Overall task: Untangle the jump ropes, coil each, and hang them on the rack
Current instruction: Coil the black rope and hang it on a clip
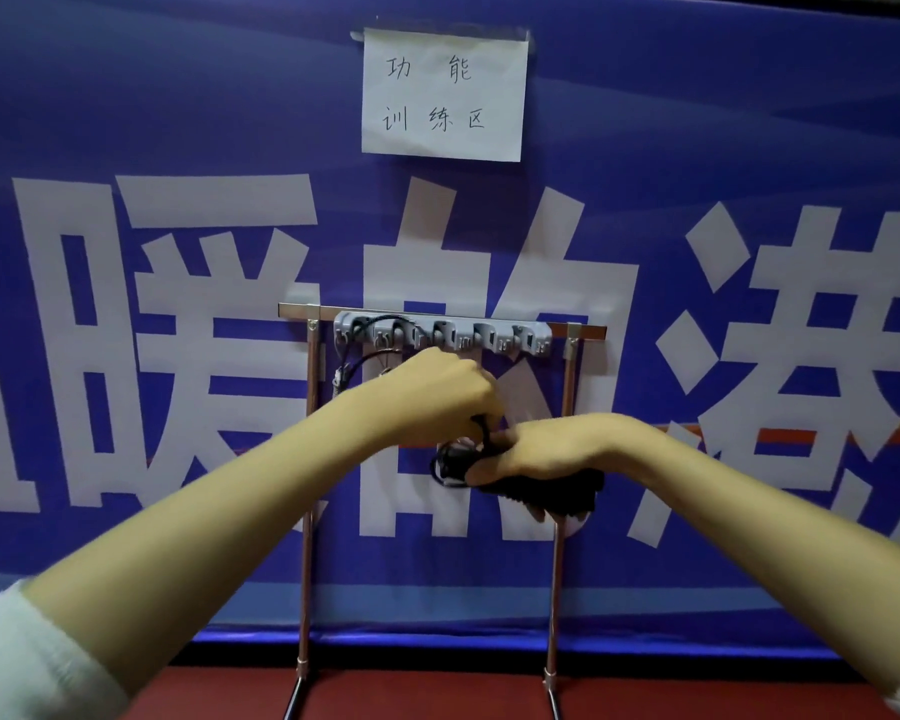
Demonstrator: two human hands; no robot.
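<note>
White sleeve (32, 662) sat in the bottom-left corner. One black hung rope (357, 356) was draped off the leftmost hooks of the rack (305, 589), on its grey hook strip (489, 337), cord looping down beside the left post. Left hand (437, 392) sat just under the strip, fingers curled, pinching the cord of a second rope (450, 467). That rope was bunched between both hands, in front of the rack's middle, below the hooks and apart from them. Right hand (557, 449) touched the left, fingers wrapped over the bundle, dark handles (546, 493) poking out beneath the palm. Blue banner (178, 96) behind, paper sign (445, 96) above.
</note>
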